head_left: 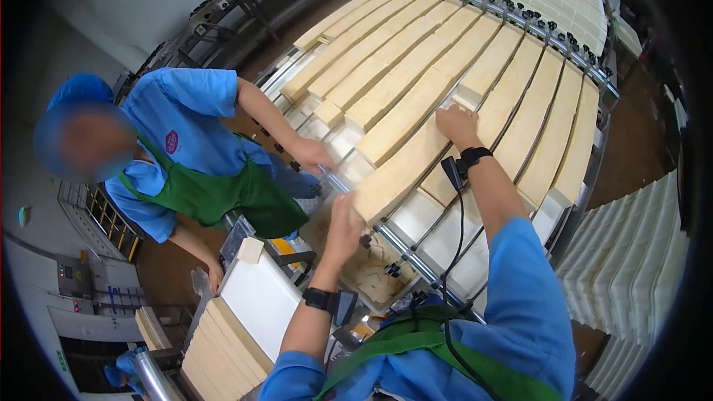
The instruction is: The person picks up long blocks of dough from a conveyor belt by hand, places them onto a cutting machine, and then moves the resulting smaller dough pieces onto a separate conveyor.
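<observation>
Several long, pale-yellow blocks, which look like tofu, lie in rows on a white bed with thin metal dividers. My left hand (342,229) is closed at the near end of one long block (401,171), fingers against its end face. At that block's far end, my right hand (457,125) curls its fingers over it, next to another pale block (490,67) in the same row. Parts of both hands' fingertips are hidden. Each wrist wears a black strap with a small device.
A co-worker's hand (313,154) is by the metal rail (405,245) at left; the other hand (215,276) is beside a white board (256,301) and pale slabs (223,349). Scraps fill a bin (379,278) below. White stacked sheets (627,275) stand at right.
</observation>
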A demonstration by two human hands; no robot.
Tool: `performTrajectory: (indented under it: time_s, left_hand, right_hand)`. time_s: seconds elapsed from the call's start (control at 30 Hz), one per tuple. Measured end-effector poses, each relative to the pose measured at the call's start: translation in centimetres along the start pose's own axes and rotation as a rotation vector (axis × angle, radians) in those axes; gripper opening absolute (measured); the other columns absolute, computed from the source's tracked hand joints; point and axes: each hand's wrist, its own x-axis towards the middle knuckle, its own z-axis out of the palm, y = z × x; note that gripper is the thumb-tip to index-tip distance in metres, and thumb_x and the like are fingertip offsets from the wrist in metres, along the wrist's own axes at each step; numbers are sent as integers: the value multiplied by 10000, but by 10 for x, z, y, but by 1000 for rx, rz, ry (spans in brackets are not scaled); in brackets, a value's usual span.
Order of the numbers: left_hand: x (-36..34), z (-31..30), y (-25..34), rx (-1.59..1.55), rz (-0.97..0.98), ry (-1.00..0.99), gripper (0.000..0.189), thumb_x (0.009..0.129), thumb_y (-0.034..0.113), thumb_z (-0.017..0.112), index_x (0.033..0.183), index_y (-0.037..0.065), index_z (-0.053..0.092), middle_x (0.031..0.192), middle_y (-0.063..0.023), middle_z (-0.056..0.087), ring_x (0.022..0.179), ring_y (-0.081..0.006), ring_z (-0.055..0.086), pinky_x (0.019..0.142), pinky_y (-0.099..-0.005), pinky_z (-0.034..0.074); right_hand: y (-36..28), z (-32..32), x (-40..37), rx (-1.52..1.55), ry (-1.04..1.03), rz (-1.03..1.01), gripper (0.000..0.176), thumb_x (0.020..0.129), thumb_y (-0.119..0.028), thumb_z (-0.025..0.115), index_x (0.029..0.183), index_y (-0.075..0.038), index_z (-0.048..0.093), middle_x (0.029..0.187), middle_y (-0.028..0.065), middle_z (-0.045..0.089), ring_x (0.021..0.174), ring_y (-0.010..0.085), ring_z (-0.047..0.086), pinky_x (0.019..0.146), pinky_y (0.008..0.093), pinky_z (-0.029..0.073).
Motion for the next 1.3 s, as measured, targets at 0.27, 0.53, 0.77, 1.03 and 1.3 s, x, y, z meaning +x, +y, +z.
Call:
performTrajectory:
  time_s: [0.27, 0.53, 0.77, 1.03, 1.3]
  left_hand:
    - [33, 39, -9, -7, 18, -24, 531, 832, 3, 518, 1344, 12, 378, 1368, -226, 371, 1319, -318, 321, 1095, -350, 224]
    - [32, 60, -30, -211, -110, 63, 555, 842, -81, 452, 1373, 11, 318, 1287, -123, 456, 1121, -165, 489, 929, -255, 406]
    - [-48, 19, -25, -477, -255, 341, 521, 755, -43, 444, 1274, 8, 448, 1230, -158, 505, 1164, -241, 479, 994, -315, 362]
    - [-167, -27, -30, -42, -411, 649, 316, 803, 15, 593, 1116, 40, 560, 1137, -144, 509, 1055, -288, 509, 929, -358, 415]
    - [-278, -59, -32, -165, -651, 1026, 176, 818, 60, 646, 983, 3, 625, 824, -42, 604, 773, -108, 552, 744, -256, 458]
  right_hand:
    - [21, 22, 21, -90, 414, 112, 436, 807, -273, 461, 1099, 39, 545, 1184, 191, 508, 1156, 340, 420, 946, 479, 285]
    - [10, 5, -4, -19, 198, 181, 762, 877, -457, 429, 1414, 44, 225, 1488, 227, 187, 1383, 386, 127, 1103, 520, 84]
    - [3, 7, -31, -6, 175, 37, 741, 867, -493, 471, 1415, -31, 281, 1486, 210, 213, 1386, 393, 123, 1093, 559, 86]
    - [-49, 27, -157, 130, 119, -595, 382, 808, -255, 640, 1144, -89, 567, 1225, 135, 528, 1240, 355, 367, 986, 539, 249]
    - [-95, 55, -238, 395, -177, -996, 129, 818, -107, 605, 908, -30, 654, 766, 134, 630, 800, 284, 615, 742, 378, 450]
